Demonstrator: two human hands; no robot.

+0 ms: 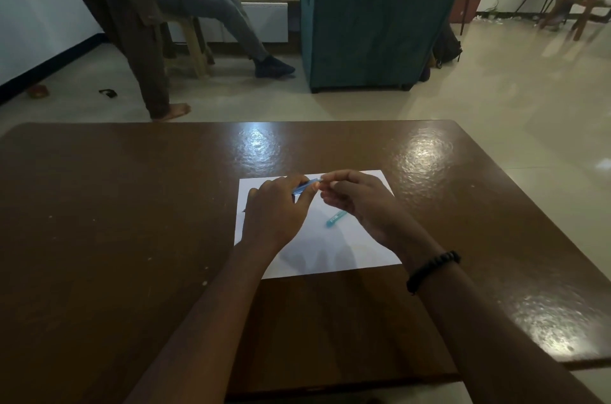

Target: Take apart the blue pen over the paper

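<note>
between the two hands, over the white sheet of paper [330,248], the slim blue translucent plastic pen [305,187] lies slanted, gripped along its barrel by the left hand [276,211]; the right hand [355,202] pinches its far upper end. just right of that grip, below the right hand, the light-blue plastic pen cap [335,218] rests on the paper, on the brown glossy wooden table [132,205].

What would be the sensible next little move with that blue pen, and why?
Probably pull the hands gently apart. The left hand grips the blue pen while the right hand pinches its tip end, and a blue cap lies on the white paper, so something seems to be coming out.
</note>
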